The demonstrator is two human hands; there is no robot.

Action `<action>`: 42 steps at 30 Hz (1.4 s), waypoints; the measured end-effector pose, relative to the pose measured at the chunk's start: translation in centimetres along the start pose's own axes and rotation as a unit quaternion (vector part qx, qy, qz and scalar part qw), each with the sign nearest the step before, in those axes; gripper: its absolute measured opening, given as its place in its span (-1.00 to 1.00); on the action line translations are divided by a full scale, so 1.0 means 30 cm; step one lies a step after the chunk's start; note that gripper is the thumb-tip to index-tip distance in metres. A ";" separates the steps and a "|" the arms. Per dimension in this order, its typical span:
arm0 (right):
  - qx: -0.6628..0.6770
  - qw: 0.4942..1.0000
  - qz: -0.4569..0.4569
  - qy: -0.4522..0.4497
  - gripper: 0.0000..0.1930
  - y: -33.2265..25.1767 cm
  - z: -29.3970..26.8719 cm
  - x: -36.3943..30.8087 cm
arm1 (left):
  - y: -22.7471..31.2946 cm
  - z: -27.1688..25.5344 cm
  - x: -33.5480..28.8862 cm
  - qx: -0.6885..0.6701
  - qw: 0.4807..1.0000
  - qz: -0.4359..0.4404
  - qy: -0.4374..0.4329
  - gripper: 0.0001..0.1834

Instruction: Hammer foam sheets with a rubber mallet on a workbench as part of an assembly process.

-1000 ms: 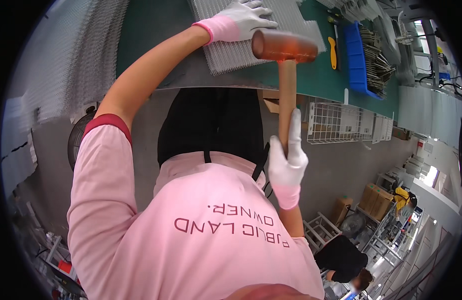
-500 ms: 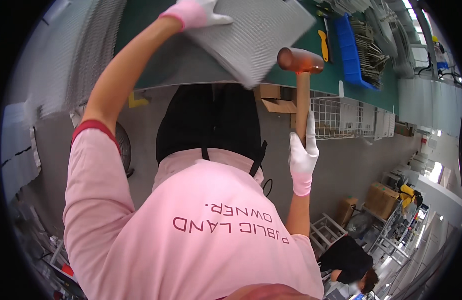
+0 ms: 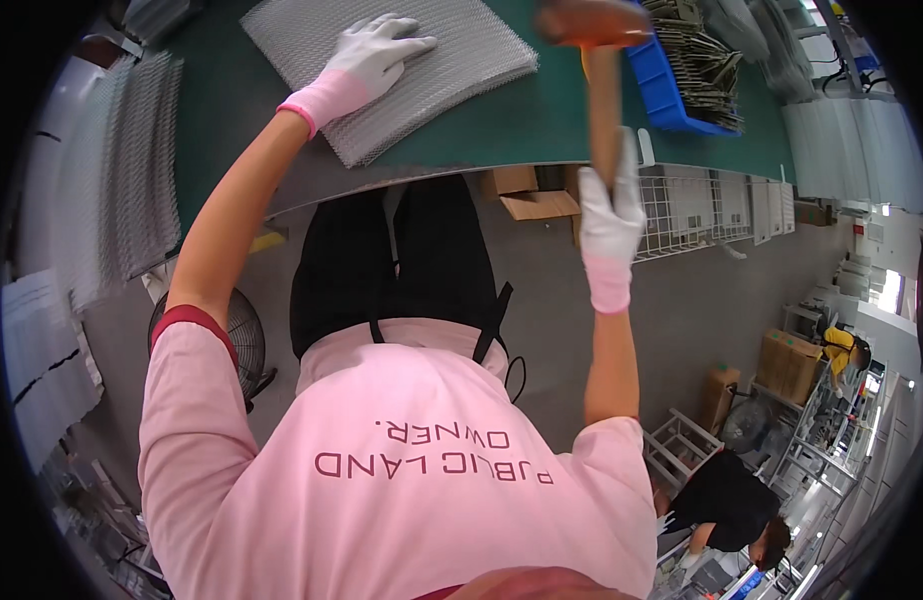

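Note:
My left hand (image 3: 370,62), in a white glove with a pink cuff, lies with spread fingers on a silvery expanded-metal mesh panel (image 3: 462,50). The panel seems to be several layers thick and rests on the green tabletop (image 3: 217,110), one corner close to the front edge. In my right hand (image 3: 612,225), gloved the same way, is the wooden handle of a mallet (image 3: 604,115). The mallet's reddish-brown head is blurred and hangs over the table, right of the panel and apart from it.
A blue bin (image 3: 664,88) full of thin metal parts stands to the right. More mesh panels (image 3: 132,170) are stacked at the left. Below the table are a wire basket (image 3: 682,215), an opened cardboard box (image 3: 540,205) and a floor fan (image 3: 240,340). A person in black (image 3: 727,500) bends behind me.
The mesh panel has shifted left and now lies flatter. My left hand has come from its far edge onto its top. The mallet has moved farther over the table in my right hand.

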State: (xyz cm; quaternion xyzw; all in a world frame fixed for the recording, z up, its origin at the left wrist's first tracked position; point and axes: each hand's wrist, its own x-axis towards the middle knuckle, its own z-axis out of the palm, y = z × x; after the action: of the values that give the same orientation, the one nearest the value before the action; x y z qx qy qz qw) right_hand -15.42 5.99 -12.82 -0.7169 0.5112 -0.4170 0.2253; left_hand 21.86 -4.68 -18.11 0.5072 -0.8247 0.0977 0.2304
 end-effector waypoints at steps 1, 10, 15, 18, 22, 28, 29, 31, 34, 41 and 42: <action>-0.045 0.994 0.044 -0.089 -0.29 0.003 -0.005 0.019 | -0.012 0.013 -0.008 0.007 0.999 -0.014 -0.036 -0.46; -0.066 0.989 0.051 -0.123 -0.29 -0.079 0.029 -0.041 | 0.008 -0.038 -0.004 -0.052 0.998 0.009 -0.019 -0.54; -0.035 0.986 0.101 -0.128 -0.34 -0.160 0.045 -0.120 | 0.007 -0.075 -0.004 -0.078 0.996 0.034 -0.028 -0.55; -0.010 0.993 0.101 -0.067 -0.29 -0.228 0.088 -0.181 | -0.003 -0.072 -0.006 -0.105 0.993 0.043 -0.016 -0.55; -0.109 0.941 0.189 -0.257 -0.24 -0.316 0.131 -0.201 | -0.005 -0.052 -0.016 -0.120 0.991 0.057 0.008 -0.55; -0.045 0.980 0.099 -0.165 -0.34 -0.377 0.198 -0.294 | -0.020 -0.038 -0.029 -0.138 0.989 0.041 -0.016 -0.52; -0.099 0.964 0.060 -0.239 -0.33 -0.354 0.228 -0.312 | -0.025 -0.033 -0.029 -0.135 0.990 0.041 -0.004 -0.51; -0.089 0.970 0.080 -0.211 -0.31 -0.292 0.227 -0.350 | -0.049 -0.028 -0.027 -0.148 0.989 0.004 -0.011 -0.42; -0.106 0.981 0.074 -0.146 -0.26 -0.148 0.098 -0.335 | -0.082 -0.039 -0.030 -0.017 0.999 -0.040 0.022 -0.27; -0.200 0.974 0.097 -0.037 -0.39 0.250 -0.020 -0.015 | -0.074 -0.124 -0.031 -0.032 0.989 -0.120 -0.086 -0.15; -0.255 0.952 0.156 -0.062 -0.41 0.275 -0.017 0.017 | -0.069 -0.145 -0.031 -0.042 0.987 -0.123 -0.099 -0.16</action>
State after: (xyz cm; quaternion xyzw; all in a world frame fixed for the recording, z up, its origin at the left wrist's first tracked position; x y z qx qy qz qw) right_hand -20.27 2.46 -18.53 -0.6860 0.6915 -0.1868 0.1282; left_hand 25.27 -3.19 -14.89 0.6018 -0.7781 -0.0165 0.1790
